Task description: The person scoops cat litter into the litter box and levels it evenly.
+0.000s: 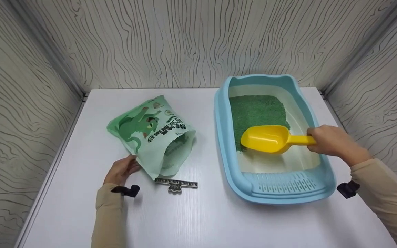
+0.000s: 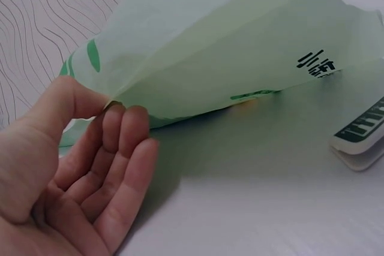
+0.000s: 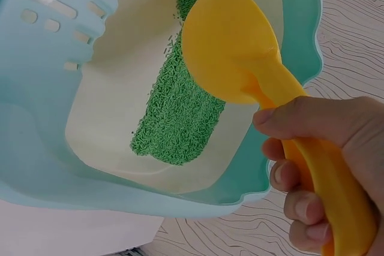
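Note:
My right hand (image 1: 331, 142) grips the handle of a yellow scoop (image 1: 265, 138), its bowl over the blue litter box (image 1: 223, 151). Green pellet litter (image 3: 180, 109) is spread across part of the box's pale floor, partly hidden by the scoop. On the left, a light green litter bag (image 1: 140, 127) with a cat print lies on its side, its open mouth facing front right and litter showing inside. The thumb and index finger of my left hand (image 2: 90, 148) pinch the bag's lower left edge.
A flat ruler-like clip (image 1: 176, 183) with a bear-shaped tab lies just in front of the bag's mouth. Patterned panels (image 1: 191, 41) enclose the white table (image 1: 198, 220) at the back and both sides. The box's slotted step (image 1: 284, 182) faces the front.

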The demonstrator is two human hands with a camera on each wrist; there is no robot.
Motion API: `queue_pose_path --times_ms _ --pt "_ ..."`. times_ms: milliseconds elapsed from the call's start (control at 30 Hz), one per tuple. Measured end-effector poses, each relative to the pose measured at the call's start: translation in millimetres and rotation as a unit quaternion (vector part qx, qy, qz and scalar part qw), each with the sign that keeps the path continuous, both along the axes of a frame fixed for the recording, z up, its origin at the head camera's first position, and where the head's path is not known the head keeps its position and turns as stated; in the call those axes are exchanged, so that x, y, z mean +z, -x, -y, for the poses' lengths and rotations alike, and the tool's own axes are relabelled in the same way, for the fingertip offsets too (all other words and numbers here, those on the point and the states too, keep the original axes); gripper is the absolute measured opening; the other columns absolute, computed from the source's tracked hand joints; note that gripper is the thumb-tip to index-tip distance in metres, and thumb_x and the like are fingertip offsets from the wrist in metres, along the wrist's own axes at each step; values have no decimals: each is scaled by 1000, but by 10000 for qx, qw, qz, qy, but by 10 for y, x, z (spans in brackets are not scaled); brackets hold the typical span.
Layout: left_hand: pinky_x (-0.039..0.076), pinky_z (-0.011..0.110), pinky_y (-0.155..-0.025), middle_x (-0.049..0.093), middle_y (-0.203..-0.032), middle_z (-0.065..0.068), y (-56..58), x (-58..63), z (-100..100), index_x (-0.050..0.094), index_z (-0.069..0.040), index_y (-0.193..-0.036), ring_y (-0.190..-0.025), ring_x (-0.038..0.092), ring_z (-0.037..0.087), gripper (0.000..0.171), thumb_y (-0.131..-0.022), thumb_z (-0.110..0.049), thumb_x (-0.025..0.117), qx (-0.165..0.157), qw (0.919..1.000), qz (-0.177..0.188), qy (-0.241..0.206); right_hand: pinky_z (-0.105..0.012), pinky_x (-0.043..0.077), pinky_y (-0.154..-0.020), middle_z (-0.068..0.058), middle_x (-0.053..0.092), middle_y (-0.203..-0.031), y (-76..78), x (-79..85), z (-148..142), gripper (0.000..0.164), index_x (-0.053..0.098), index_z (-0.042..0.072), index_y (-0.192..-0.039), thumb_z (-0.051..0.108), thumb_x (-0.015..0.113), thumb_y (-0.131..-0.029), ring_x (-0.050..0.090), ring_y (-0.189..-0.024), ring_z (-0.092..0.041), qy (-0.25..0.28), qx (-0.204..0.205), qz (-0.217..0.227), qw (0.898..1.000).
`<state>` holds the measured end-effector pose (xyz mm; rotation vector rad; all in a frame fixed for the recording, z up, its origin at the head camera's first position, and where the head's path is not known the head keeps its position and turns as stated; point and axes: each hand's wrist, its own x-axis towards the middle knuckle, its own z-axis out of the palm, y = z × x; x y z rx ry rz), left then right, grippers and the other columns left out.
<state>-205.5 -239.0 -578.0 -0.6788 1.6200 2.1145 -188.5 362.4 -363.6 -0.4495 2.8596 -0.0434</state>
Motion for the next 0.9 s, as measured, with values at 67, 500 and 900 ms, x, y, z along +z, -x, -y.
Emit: queue_pose_path --times_ms 67,500,900 --pt "59 25 -79 75 -80 -1 5 8 -12 70 -10 -90 -81 72 10 14 -94 -17 59 21 10000 18 33 -26 44 -57 -4 64 -72 -11 -2 -9 20 67 -1 -95 13 68 -80 48 -60 -15 94 -68 48 9999" --pt "55 21 -83 71 -90 -6 35 18 -123 50 0 -130 -86 69 6 39 -97 -21 48 -197 9991 -111 346 -24 41 -54 -4 64 -72 -198 -53 -32 21 66 0 -95 16 68 -81 47 -60 -13 357 -141 -75 9992" --pt "42 31 -109 58 -123 2 142 13 -461 42 -5 -135 -113 55 11 41 -96 -17 34 38 9973 -738 24 -22 40 -54 -2 63 -72 -237 -85 -39 21 66 0 -94 16 68 -82 46 -60 -12 464 -80 -166 9988"
